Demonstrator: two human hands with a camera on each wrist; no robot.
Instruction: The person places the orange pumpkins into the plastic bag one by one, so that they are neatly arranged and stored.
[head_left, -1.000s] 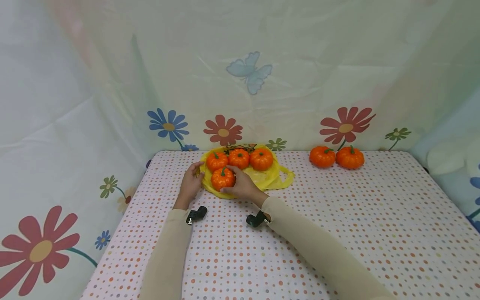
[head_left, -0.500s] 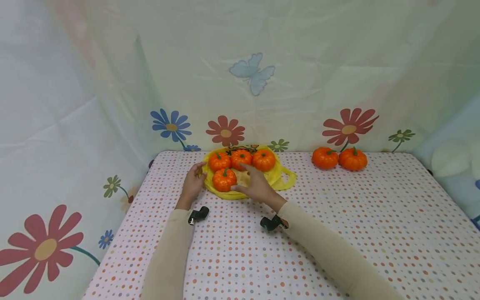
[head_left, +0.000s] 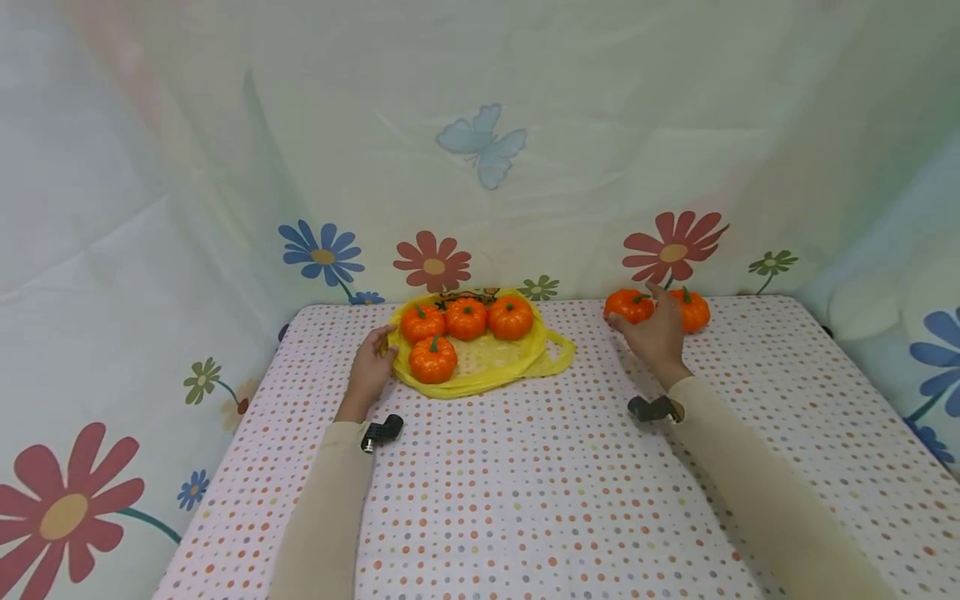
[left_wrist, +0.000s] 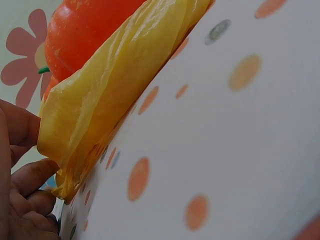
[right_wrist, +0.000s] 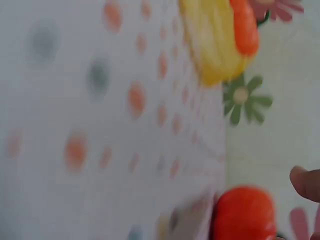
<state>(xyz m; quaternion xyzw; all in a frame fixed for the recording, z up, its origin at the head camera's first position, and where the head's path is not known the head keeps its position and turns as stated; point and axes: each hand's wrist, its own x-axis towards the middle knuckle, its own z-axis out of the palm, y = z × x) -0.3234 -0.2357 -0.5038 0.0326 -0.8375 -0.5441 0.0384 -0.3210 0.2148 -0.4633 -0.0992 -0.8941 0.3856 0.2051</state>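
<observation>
My left hand (head_left: 369, 367) is at the left rim of a yellow plastic bag (head_left: 471, 385), pinching its edge between thumb and fingers in the left wrist view. Inside the spread bag sit several small orange pumpkins with green stems, one pumpkin (head_left: 432, 360) in front of the others. Over at the back right, my right hand (head_left: 658, 337) reaches over a pumpkin (head_left: 628, 306), its thumb and fingers spread apart. Another pumpkin (head_left: 693, 312) stands behind that hand, partly hidden by it. The right wrist view has a fingertip (right_wrist: 302, 182) apart from the nearer pumpkin (right_wrist: 245, 214).
The table has a white dotted cloth (head_left: 525, 500). A flowered curtain (head_left: 570, 183) hangs right behind its back edge, close to the bag and the pumpkins. Out to the right of the bag lies its loop handle (head_left: 564, 360).
My right hand has let go of the front pumpkin in the bag and moved right to the two pumpkins at the back right. My left hand has stayed at the bag's left rim.
</observation>
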